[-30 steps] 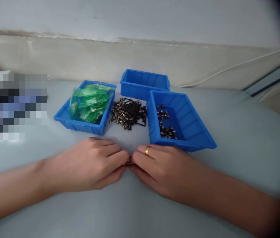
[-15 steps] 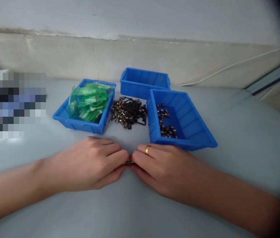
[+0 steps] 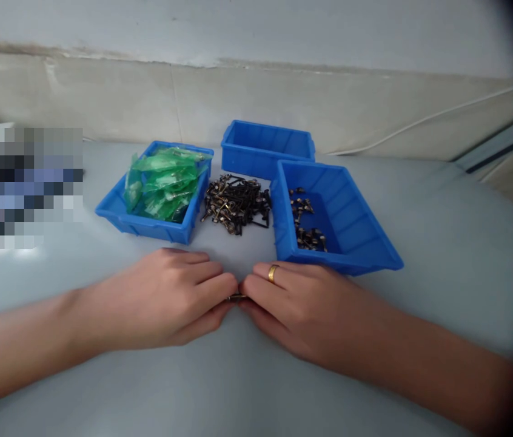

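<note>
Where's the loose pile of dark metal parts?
Head view, near centre: the loose metal pile lies on the grey table, between the left blue plastic bin holding green plastic packets and the right blue plastic bin.

Parts heap (image 3: pixel 237 205): 1, pieces too tangled to count. Blue bins, placed off the heap: 3, i.e. left bin (image 3: pixel 156 230), right bin (image 3: pixel 359 212), back bin (image 3: pixel 263 162). Green bags (image 3: pixel 165 181) in left bin: several, overlapping, no exact count. Small parts (image 3: pixel 311 239) in right bin: many, overlapping. Hands: 2, left hand (image 3: pixel 179 297), right hand (image 3: pixel 299 300), both in front of heap. Metal part (image 3: pixel 237 297) between them: at least 1. Gold ring (image 3: pixel 272 274): 1.
</note>
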`<state>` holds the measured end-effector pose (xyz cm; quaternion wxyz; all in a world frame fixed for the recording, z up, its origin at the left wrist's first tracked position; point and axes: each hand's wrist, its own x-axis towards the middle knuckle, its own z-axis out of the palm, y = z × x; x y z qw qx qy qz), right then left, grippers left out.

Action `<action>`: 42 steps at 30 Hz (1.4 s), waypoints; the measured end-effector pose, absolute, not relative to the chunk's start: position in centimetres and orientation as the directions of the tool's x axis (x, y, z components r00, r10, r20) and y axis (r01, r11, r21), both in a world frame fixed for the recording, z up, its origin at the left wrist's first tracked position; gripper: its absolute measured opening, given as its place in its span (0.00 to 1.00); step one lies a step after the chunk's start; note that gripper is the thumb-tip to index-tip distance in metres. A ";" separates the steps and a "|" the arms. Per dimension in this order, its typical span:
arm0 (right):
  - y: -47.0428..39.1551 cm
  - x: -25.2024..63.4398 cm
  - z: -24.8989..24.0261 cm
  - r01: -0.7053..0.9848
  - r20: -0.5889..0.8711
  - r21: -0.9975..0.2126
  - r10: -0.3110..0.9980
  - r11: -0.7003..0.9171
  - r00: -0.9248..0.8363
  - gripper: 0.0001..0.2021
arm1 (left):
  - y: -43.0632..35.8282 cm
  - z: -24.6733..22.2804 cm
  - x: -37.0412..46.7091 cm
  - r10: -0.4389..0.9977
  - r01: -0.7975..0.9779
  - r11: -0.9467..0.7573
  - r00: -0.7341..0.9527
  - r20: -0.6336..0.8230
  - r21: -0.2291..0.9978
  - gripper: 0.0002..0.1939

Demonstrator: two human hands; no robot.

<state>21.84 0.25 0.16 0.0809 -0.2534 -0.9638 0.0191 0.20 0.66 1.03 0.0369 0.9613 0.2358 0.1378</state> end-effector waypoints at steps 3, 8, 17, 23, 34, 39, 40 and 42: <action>0.2 21.9 0.2 0.484 0.147 -0.078 0.490 0.871 -0.859 0.05 | 0.6 1.0 0.2 0.465 0.443 -0.885 0.851 0.245 0.142 0.20; 0.3 21.8 0.3 0.480 0.145 -0.080 0.487 0.874 -0.861 0.05 | 0.6 1.0 0.3 0.464 0.439 -0.886 0.852 0.243 0.150 0.19; 0.3 21.6 0.4 0.472 0.184 -0.072 0.477 0.879 -0.860 0.07 | 0.6 1.1 0.3 0.461 0.444 -0.887 0.850 0.256 0.125 0.19; 0.4 21.6 0.4 0.478 0.175 -0.077 0.484 0.875 -0.857 0.07 | 0.6 1.0 0.3 0.458 0.437 -0.889 0.850 0.258 0.139 0.19; 0.3 21.7 0.2 0.485 0.178 -0.076 0.491 0.871 -0.853 0.06 | 0.6 0.9 0.2 0.458 0.429 -0.888 0.852 0.253 0.162 0.18; 0.3 21.7 0.4 0.479 0.178 -0.075 0.485 0.875 -0.856 0.06 | 0.4 1.0 0.2 0.476 0.447 -0.879 0.841 0.258 0.164 0.19; 0.2 21.7 0.4 0.478 0.183 -0.073 0.483 0.875 -0.856 0.06 | 0.4 1.0 0.2 0.464 0.434 -0.885 0.846 0.262 0.166 0.19; 0.2 21.7 0.3 0.479 0.186 -0.070 0.483 0.875 -0.855 0.06 | 0.5 1.0 0.2 0.463 0.435 -0.886 0.851 0.247 0.160 0.17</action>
